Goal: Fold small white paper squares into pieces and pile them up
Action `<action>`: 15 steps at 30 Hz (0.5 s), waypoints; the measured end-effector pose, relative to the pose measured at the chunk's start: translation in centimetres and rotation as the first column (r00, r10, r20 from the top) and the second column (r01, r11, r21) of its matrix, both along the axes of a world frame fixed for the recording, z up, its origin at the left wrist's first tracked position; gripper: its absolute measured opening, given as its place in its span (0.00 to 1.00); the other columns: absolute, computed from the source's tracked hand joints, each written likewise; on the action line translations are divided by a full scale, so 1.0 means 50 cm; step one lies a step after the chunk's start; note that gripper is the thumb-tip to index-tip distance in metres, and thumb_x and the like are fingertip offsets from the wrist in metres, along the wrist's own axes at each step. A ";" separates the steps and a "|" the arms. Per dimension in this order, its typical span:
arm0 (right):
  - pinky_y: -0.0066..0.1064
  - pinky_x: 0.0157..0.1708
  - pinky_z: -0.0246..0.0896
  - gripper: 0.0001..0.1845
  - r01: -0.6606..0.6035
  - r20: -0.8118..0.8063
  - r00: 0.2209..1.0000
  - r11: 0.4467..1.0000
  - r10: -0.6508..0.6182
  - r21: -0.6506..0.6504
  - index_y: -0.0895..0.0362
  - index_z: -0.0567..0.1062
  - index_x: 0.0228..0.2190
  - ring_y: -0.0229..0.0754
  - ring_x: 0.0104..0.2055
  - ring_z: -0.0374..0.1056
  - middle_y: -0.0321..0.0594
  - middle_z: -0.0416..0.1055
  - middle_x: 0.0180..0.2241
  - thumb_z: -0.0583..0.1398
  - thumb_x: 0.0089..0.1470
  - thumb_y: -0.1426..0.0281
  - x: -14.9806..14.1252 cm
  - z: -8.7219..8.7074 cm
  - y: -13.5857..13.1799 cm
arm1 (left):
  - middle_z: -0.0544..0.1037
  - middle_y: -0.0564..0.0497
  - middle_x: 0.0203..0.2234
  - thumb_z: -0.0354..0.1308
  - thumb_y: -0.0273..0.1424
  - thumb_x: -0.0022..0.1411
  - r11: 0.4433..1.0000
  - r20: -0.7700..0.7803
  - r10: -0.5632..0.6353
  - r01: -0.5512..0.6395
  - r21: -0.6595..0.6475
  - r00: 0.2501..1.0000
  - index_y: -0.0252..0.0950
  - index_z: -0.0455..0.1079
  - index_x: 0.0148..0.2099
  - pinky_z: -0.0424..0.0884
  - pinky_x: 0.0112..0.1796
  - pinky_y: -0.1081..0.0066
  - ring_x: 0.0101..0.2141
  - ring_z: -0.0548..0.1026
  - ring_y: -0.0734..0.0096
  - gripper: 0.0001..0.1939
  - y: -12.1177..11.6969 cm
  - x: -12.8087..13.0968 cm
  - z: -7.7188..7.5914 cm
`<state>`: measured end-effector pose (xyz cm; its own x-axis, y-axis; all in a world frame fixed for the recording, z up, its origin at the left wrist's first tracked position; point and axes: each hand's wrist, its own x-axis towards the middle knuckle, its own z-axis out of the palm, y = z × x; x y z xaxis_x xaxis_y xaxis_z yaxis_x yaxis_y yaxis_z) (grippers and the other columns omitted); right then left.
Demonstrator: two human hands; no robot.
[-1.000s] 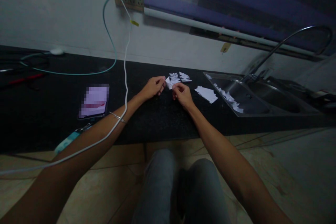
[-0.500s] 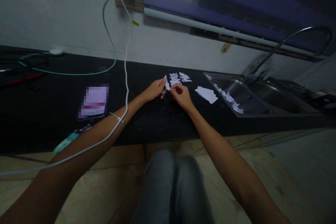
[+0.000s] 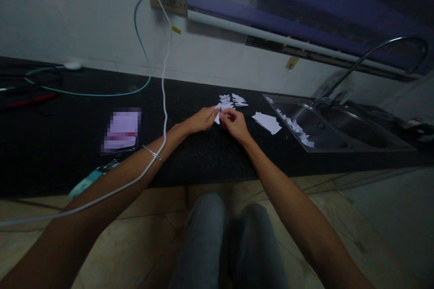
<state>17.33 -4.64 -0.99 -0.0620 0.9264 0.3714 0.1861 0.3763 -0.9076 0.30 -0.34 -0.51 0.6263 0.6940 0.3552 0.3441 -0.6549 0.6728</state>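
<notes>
Above the black counter, my left hand (image 3: 202,120) is closed on a small folded white paper (image 3: 217,117), its thumb on top. My right hand (image 3: 233,123) pinches the same paper from the other side with thumb and fingertips. The fingers cover part of its folds. Just behind lie several small folded paper pieces (image 3: 238,99) in two groups. To the right of my right hand is a loose stack of flat white paper slips (image 3: 267,122).
A steel sink (image 3: 359,143) with a curved tap (image 3: 369,52) is on the right; more folded papers (image 3: 296,128) line its left rim. A phone (image 3: 121,130) lies left on the counter (image 3: 190,162). A white cable (image 3: 164,95) crosses over my left forearm.
The folded paper has turned and come slightly lower between my hands. My left fingers have shifted their hold on it. My right knee has moved outward.
</notes>
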 end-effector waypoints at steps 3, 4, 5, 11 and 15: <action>0.27 0.20 0.52 0.21 -0.042 -0.048 0.998 0.998 0.040 -0.040 0.55 0.73 0.29 0.33 0.20 0.58 0.29 0.64 0.19 0.67 0.48 0.51 0.002 -0.002 0.001 | 0.72 0.51 0.22 0.41 0.36 0.76 0.995 0.023 0.031 -0.033 0.091 0.999 0.37 0.64 0.36 0.63 0.28 0.73 0.23 0.70 0.73 0.17 0.000 0.002 0.002; 0.27 0.20 0.52 0.22 -0.055 -0.062 0.997 0.997 0.052 -0.053 0.55 0.73 0.30 0.32 0.20 0.58 0.29 0.64 0.19 0.68 0.48 0.50 0.004 -0.003 0.002 | 0.72 0.52 0.22 0.41 0.36 0.76 0.995 0.027 0.034 -0.037 0.097 0.999 0.36 0.65 0.36 0.63 0.28 0.73 0.23 0.70 0.73 0.17 -0.001 0.003 0.004; 0.27 0.20 0.52 0.22 -0.067 -0.072 0.995 0.996 0.062 -0.062 0.55 0.73 0.30 0.32 0.19 0.58 0.29 0.64 0.19 0.68 0.47 0.49 0.005 -0.005 0.003 | 0.72 0.52 0.21 0.41 0.36 0.76 0.996 0.029 0.030 -0.032 0.087 0.999 0.36 0.65 0.36 0.63 0.27 0.73 0.23 0.70 0.74 0.18 -0.003 0.004 0.005; 0.26 0.20 0.54 0.21 -0.096 -0.086 0.992 0.993 0.090 -0.068 0.55 0.73 0.30 0.32 0.19 0.59 0.28 0.65 0.19 0.68 0.48 0.50 0.012 -0.012 0.011 | 0.67 0.56 0.16 0.41 0.43 0.76 0.991 0.082 0.011 0.000 -0.133 0.997 0.37 0.66 0.35 0.61 0.22 0.75 0.17 0.67 0.75 0.22 -0.011 -0.001 0.012; 0.26 0.20 0.53 0.17 -0.090 -0.054 0.995 0.995 0.087 -0.052 0.56 0.73 0.29 0.32 0.19 0.58 0.28 0.65 0.18 0.67 0.49 0.55 0.011 -0.010 0.007 | 0.65 0.57 0.17 0.43 0.45 0.75 0.989 0.132 0.053 -0.034 -0.142 0.990 0.38 0.63 0.32 0.60 0.21 0.75 0.17 0.65 0.76 0.22 -0.003 -0.008 0.010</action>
